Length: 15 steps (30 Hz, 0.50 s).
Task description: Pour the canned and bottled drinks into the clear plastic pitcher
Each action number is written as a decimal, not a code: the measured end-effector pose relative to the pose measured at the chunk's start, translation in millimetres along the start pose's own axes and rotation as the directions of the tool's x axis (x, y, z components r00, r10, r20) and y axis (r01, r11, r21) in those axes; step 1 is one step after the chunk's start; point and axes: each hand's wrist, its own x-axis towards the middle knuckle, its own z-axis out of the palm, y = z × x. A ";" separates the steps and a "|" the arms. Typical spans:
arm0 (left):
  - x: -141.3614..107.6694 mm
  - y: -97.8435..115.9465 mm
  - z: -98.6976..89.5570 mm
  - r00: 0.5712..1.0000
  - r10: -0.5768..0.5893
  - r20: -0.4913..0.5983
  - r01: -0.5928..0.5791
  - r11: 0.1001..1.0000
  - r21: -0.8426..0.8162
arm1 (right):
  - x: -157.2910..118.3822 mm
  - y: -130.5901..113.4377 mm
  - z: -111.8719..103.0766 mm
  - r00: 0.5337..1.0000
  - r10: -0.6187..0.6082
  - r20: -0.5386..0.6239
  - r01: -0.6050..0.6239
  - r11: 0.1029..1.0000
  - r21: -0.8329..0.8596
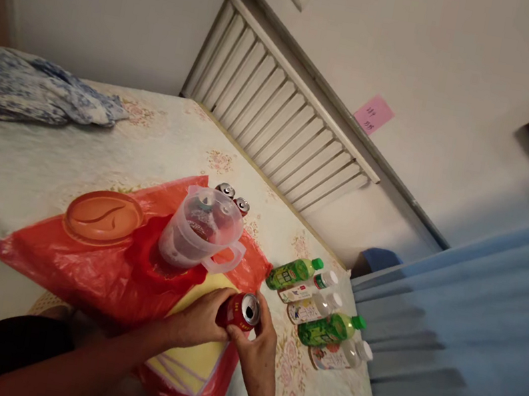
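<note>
Both hands hold a red drink can [235, 311] whose top hole is open. My left hand [204, 318] is wrapped round its left side, and my right hand [259, 342] grips it from the right, thumb at the front. Beyond them stands a clear plastic measuring jug [198, 231] with some dark, foamy liquid inside, its handle toward the right. A red scalloped piece [140, 258] is under the jug. Below the can lie folded yellow cloths [181, 373] on a red plastic bag [79, 275].
An orange lid [103, 217] rests on the bag's left part. Two more cans [241, 206] stand behind the jug. Several bottles, among them a green one [293, 273], are at the right near a blue curtain [453, 311]. A patterned cloth [34, 88] lies far left; a radiator [280, 103] is behind.
</note>
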 end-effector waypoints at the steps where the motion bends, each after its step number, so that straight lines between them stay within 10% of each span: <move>1: -0.4 -0.4 -0.1 1.000 0.002 0.003 -0.002 1.000 -0.002 | -0.4 -0.6 0.2 1.000 0.004 0.003 -0.004 1.000 0.004; 15: -3.0 3.4 -10.7 0.986 0.000 0.167 0.029 0.985 -0.172 | 1.3 2.4 -3.2 0.998 0.058 0.035 -0.060 0.997 0.051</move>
